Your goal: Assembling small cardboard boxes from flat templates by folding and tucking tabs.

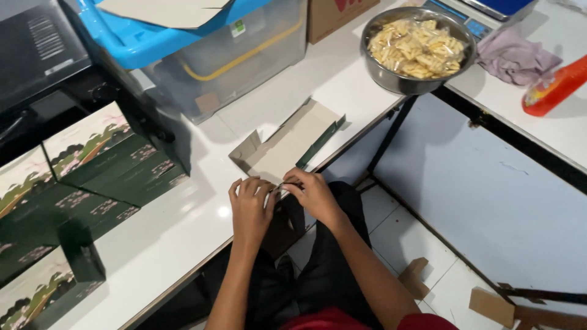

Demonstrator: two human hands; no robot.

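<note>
A flat, unfolded cardboard box (288,143), brown inside with a dark green outer face, lies at the near edge of the white table (183,226). My left hand (251,205) and my right hand (313,190) press together on the box's near flap, fingers curled over its edge. Both hands sit side by side, thumbs nearly touching.
Folded green boxes with a landscape print (92,165) are lined up on the left. A clear plastic bin with a blue lid (214,49) stands behind. A metal bowl of bagged pale snacks (417,49) sits at the right, with a purple cloth (516,58) and an orange bottle (553,88) on the neighbouring table.
</note>
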